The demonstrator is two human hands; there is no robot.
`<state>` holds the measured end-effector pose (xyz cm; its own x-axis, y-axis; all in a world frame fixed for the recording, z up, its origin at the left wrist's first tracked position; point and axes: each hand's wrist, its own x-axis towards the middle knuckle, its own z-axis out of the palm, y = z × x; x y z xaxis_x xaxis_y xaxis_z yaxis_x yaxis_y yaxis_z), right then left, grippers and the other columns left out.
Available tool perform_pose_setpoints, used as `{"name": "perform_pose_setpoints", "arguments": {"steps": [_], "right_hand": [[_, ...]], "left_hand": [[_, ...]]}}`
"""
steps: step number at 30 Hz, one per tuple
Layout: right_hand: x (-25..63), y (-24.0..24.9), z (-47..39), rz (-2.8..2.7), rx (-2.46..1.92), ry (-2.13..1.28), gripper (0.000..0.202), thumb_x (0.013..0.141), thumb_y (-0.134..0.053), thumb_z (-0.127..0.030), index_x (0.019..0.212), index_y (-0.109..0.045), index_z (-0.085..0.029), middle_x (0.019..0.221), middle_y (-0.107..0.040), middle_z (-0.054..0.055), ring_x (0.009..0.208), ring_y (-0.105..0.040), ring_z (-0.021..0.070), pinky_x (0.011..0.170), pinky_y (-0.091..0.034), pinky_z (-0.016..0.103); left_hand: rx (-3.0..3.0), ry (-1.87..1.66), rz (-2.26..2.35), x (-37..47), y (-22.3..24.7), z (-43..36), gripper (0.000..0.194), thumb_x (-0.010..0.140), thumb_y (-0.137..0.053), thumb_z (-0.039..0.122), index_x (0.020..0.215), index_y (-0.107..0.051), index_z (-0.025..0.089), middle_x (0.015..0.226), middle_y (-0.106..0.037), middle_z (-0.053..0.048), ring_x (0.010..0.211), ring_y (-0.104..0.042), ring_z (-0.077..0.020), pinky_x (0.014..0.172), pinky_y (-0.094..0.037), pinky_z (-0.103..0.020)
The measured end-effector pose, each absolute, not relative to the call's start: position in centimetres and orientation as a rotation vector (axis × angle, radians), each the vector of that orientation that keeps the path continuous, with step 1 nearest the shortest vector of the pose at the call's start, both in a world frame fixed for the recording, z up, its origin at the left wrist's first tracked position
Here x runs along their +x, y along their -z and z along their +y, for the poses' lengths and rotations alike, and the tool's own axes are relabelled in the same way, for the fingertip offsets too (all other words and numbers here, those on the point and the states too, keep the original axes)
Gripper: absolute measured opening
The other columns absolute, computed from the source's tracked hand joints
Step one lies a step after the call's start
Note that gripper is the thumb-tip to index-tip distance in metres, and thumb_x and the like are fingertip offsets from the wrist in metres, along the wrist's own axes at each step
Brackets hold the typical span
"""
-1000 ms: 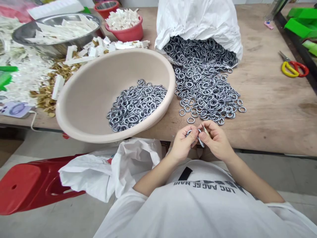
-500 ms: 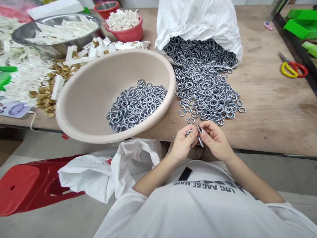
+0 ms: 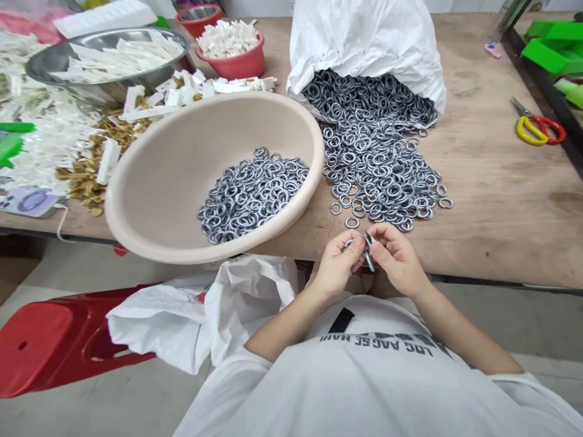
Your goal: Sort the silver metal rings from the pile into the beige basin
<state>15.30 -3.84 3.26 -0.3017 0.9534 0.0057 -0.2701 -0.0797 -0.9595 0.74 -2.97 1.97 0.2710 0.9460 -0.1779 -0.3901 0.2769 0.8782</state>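
On the wooden table, the large things stay as they were one second ago: the beige basin with its heap of rings, then the white bag, its mouth open toward the person, and the loose pile of rings spread out before it. I see no ring added to the basin or taken from the pile, so the change is only a small one, between the two hands.

The left hand has its thumb and fingers closed together, pinching a metal ring at the table's front edge; a second ring shows behind its thumb. The right hand is close beside it, with thumb and forefinger in a narrow pinch on a dark pointed piece.

The tip of this piece now stands a little more to the left, by the upper end of the metal ring. I judge that the work remains on this ring. The fingers cover much, so I cannot tell whether the tip touches it.
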Motion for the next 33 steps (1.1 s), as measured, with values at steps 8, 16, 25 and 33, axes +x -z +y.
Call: {"name": "perform_pose_setpoints", "arguments": {"steps": [8,16,25,33], "right_hand": [[15.12,-3.14,-3.81,-1.165,-0.844,-1.606,0.025,0.093,-0.064,-0.044,0.108,-0.055,-0.026,0.092,-0.064,-0.001,0.072,-0.067,0.0121,0.067,-0.058,0.025],[15.15,-2.93,-3.94,-1.169,-0.876,-1.585,0.026,0.092,-0.065,-0.045,0.107,-0.056,-0.026,0.092,-0.062,0.000,0.074,-0.065,0.0128,0.070,-0.058,0.028],[15.12,-2.85,-3.99,-1.180,-0.898,-1.563,0.024,0.093,-0.065,-0.044,0.107,-0.057,-0.026,0.094,-0.062,0.001,0.084,-0.065,0.0144,0.078,-0.058,0.029],[15.13,-2.60,-3.95,-1.175,-0.897,-1.562,0.026,0.092,-0.065,-0.045,0.108,-0.057,-0.026,0.094,-0.062,0.001,0.081,-0.065,0.0143,0.077,-0.058,0.030]], "left_hand": [[0.827,-1.065,0.838,0.76,-2.13,-3.08,0.045,0.079,-0.072,0.057,0.074,-0.053,0.016,0.058,-0.045,0.006,0.047,-0.036,-0.0045,0.043,-0.028,-0.017],[0.829,-1.063,0.864,0.91,-2.63,-3.16,0.048,0.078,-0.072,0.060,0.073,-0.053,0.017,0.055,-0.047,0.006,0.045,-0.036,-0.0048,0.042,-0.026,-0.018],[0.840,-1.054,0.883,0.76,-2.39,-3.13,0.047,0.079,-0.071,0.060,0.073,-0.054,0.016,0.057,-0.046,0.005,0.047,-0.036,-0.0051,0.045,-0.028,-0.019],[0.860,-1.058,0.887,0.69,-2.22,-3.06,0.047,0.079,-0.071,0.060,0.073,-0.055,0.016,0.058,-0.048,0.004,0.048,-0.037,-0.0053,0.046,-0.028,-0.019]]}}
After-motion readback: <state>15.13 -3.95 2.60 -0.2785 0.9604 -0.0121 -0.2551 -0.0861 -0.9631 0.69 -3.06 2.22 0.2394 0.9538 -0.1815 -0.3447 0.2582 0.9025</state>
